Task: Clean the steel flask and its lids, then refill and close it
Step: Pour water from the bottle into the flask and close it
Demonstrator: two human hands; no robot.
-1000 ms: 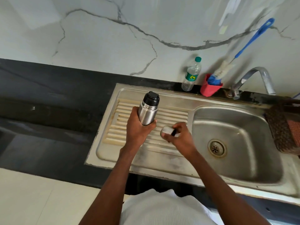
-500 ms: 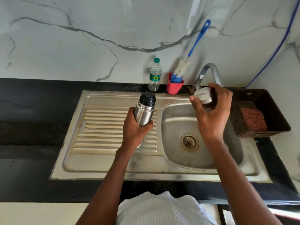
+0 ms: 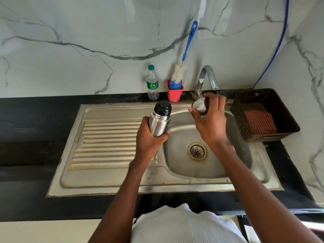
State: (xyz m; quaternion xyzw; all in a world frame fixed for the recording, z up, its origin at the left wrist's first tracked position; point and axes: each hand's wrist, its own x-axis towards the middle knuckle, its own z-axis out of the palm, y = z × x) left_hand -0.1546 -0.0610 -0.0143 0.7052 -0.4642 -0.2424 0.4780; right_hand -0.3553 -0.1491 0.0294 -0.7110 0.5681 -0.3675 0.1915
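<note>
- The left hand (image 3: 149, 137) gripped the steel flask (image 3: 159, 122) around its lower body, fingers curled round it, holding it tilted above the edge between the draining board and the sink basin (image 3: 184, 130).
- A black inner lid (image 3: 164, 107) sat on the flask's neck.
- The right hand (image 3: 210, 118) held the steel outer lid (image 3: 199, 105), fingers and thumb curled round it, just under the tap (image 3: 207, 78).
- A brown basket (image 3: 266, 114) stood right of the sink.
</note>
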